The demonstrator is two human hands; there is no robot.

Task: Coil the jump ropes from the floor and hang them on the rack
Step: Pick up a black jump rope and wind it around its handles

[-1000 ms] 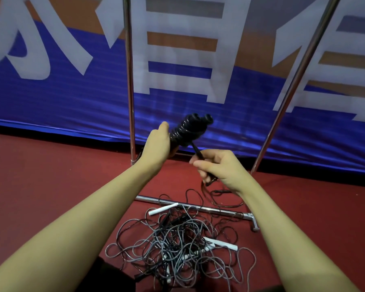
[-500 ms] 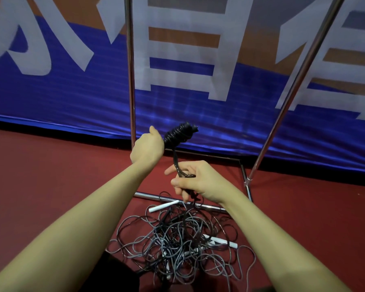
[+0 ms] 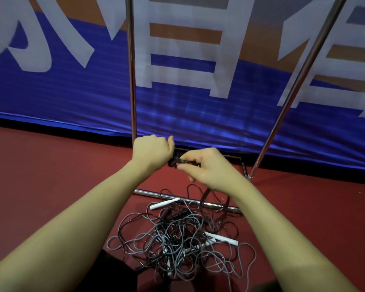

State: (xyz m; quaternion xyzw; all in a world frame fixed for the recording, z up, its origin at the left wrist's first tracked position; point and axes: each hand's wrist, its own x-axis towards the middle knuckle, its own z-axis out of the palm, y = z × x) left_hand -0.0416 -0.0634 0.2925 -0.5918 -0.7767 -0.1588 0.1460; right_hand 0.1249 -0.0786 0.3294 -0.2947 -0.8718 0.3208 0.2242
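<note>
My left hand (image 3: 151,151) grips the black handles of a jump rope, mostly hidden behind its fist. My right hand (image 3: 207,165) pinches that black rope (image 3: 177,162) close beside the left hand, and a dark loop (image 3: 204,197) hangs down from it toward the floor. A tangled pile of grey and black jump ropes (image 3: 177,239) lies on the red floor below my arms, with white handles (image 3: 163,204) (image 3: 221,239) sticking out. The metal rack (image 3: 132,81) stands just behind, its base bar (image 3: 154,193) running past the pile.
A blue, orange and white banner (image 3: 72,91) hangs along the wall behind the rack. The rack's right upright (image 3: 299,81) leans across the banner. Red floor (image 3: 40,175) stretches left and right of the pile.
Both hands have dropped lower and come together. The black handles, raised above the left hand before, are now hidden behind the fist, and the right hand has moved up the rope to meet it.
</note>
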